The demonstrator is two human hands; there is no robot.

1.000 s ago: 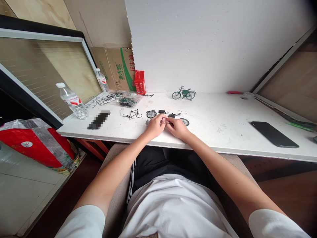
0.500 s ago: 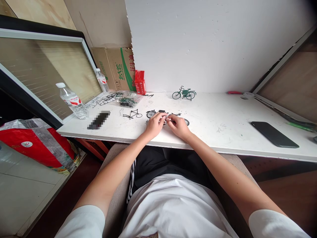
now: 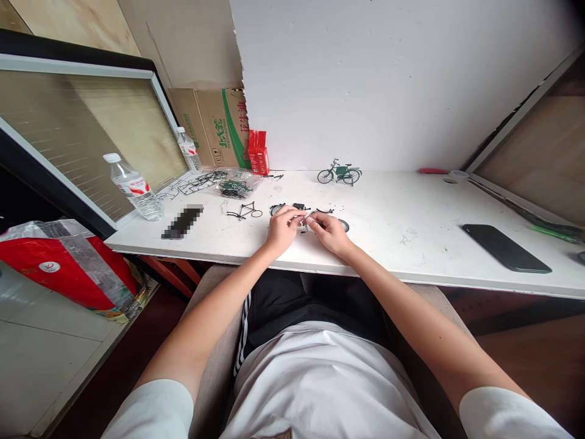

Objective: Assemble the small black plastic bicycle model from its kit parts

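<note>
My left hand (image 3: pixel 282 229) and my right hand (image 3: pixel 332 233) meet fingertip to fingertip just above the white table (image 3: pixel 388 256). Both are closed in a pinch around something small that my fingers mostly hide. A toy bicycle wheel (image 3: pixel 275 208) shows behind my left hand, and another dark wheel (image 3: pixel 343 225) is partly covered by my right hand. Beyond my fingers lie a small black block-shaped part (image 3: pixel 299 207) and a thin dark part (image 3: pixel 363 211). To the left lies a black model bicycle frame (image 3: pixel 244 211) with a ring beside it.
An assembled green model bicycle (image 3: pixel 339 172) stands at the back. Further left are a clear bag of green parts (image 3: pixel 234 186), black sprues (image 3: pixel 201 182), a red box (image 3: pixel 258 152) and a water bottle (image 3: pixel 136 189). A black phone (image 3: pixel 506 247) lies right.
My left hand has shifted slightly left and its fingers have straightened a little. My right hand stays almost in place, still pinching. The parts on the table have not visibly moved.
</note>
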